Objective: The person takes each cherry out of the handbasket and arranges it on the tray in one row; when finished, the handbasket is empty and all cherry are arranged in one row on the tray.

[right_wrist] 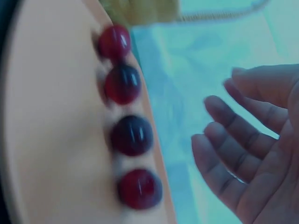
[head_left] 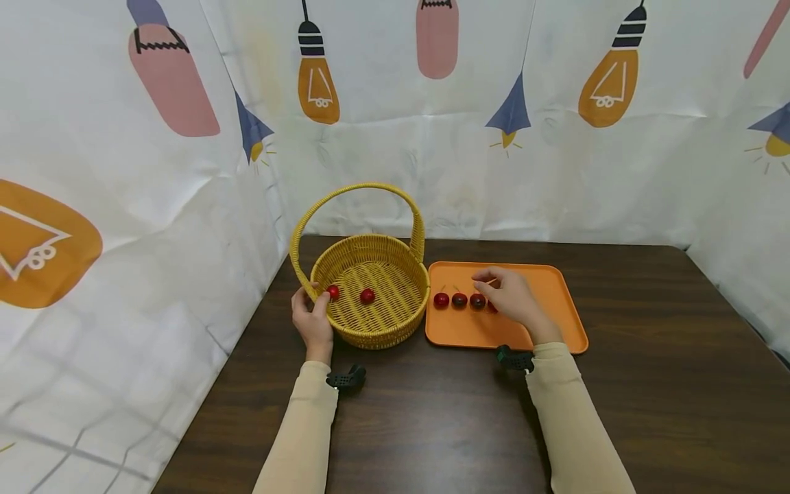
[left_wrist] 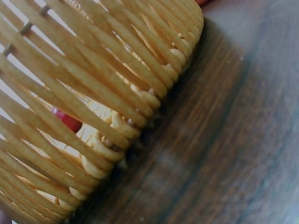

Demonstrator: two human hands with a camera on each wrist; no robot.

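A yellow wicker basket (head_left: 370, 336) with a tall handle stands on the table, two red cherries (head_left: 367, 296) inside. My left hand (head_left: 313, 326) grips its left side near the foot of the handle, the thumb at the rim. Through the weave, the left wrist view shows one cherry (left_wrist: 67, 120). On an orange tray (head_left: 561, 309) lies a row of several dark red cherries (head_left: 459, 300), some with stems. Above the row's right end hovers my right hand (head_left: 509, 295), partly hiding the last cherry. Its fingers (right_wrist: 219, 158) are loosely bent, with nothing seen held.
The basket and the tray stand side by side on a dark wooden table (head_left: 432, 418), close to its back edge. White cloth (head_left: 395, 151) printed with lamps hangs behind and at the sides. Each wrist wears a black band (head_left: 348, 377).
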